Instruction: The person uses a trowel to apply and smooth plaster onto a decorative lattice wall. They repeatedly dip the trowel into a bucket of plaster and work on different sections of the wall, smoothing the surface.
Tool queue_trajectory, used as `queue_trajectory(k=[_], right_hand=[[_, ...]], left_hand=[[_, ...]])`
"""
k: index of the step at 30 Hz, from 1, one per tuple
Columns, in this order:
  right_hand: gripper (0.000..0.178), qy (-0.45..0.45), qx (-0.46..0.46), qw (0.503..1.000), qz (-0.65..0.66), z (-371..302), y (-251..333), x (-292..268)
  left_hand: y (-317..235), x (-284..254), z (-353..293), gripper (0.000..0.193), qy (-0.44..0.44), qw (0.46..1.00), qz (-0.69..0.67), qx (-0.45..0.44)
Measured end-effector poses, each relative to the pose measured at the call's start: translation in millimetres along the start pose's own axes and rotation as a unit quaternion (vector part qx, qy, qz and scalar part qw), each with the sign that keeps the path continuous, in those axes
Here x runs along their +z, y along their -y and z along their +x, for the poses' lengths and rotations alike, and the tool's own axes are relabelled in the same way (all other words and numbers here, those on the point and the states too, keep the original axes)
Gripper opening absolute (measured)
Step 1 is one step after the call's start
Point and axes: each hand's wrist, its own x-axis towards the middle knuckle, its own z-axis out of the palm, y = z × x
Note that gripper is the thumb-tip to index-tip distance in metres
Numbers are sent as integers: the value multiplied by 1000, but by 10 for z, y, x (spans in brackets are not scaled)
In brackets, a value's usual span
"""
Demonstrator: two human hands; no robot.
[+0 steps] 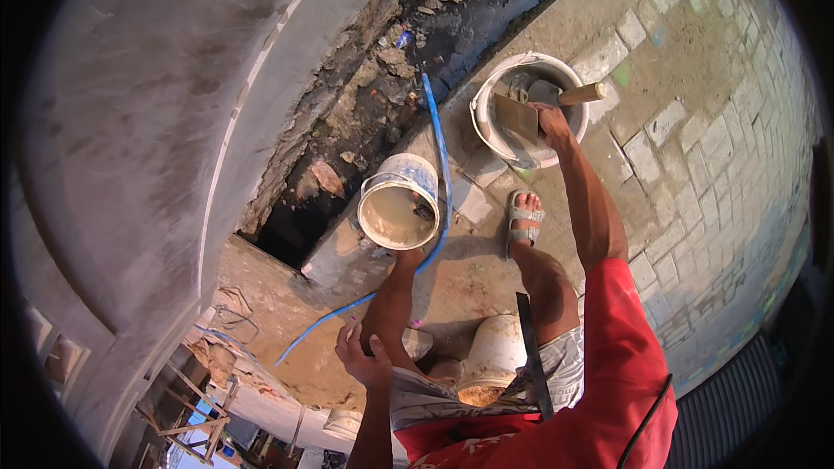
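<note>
My right hand (551, 124) is closed round a flat rectangular plastering trowel (516, 116), held over a whitish bucket (571, 144). Grey wet material (519, 82) shows inside that bucket. A wooden handle (584, 94) sticks out across its right rim, just beyond my knuckles; what it belongs to is partly hidden. My left hand (365, 358) is beside my left leg, empty, with its fingers apart. In front of my left foot stands a smaller white-and-blue bucket (416, 170) of cloudy brown water (388, 213), with a dark object at its inner side.
A blue hose (444, 178) curves past the smaller bucket. Beyond it runs an open trench (369, 91) with rubble, beside a grey plastered wall (165, 104). Paving blocks (717, 143) spread to the right. Another white bucket (498, 347) stands between my legs. Wooden framing (195, 426) is at lower left.
</note>
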Motion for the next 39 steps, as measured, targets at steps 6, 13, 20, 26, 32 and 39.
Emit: queue_trajectory(k=[6, 13, 20, 26, 32, 39], right_hand=[[23, 107, 31, 988, 102, -168, 171, -353], [38, 247, 43, 920, 300, -1684, 789, -504], [55, 385, 17, 871, 305, -3544, 1470, 411], [80, 530, -27, 818, 221, -5147, 2979, 1910], [60, 438, -493, 752, -10, -6030, 3731, 3536], [70, 60, -742, 601, -290, -6728, 4159, 5232]], left_hand=[[-120, 20, 18, 31, -7, 1000, -3, 12], [-177, -45, -108, 36, 37, 999, -9, -31], [145, -396, -330, 39, 52, 973, -194, -118], [156, -1068, -109, 41, -16, 875, -477, -77], [1212, -1484, 70, 36, -92, 944, -295, -118], [3272, -1466, -111, 28, 53, 946, -229, -223]])
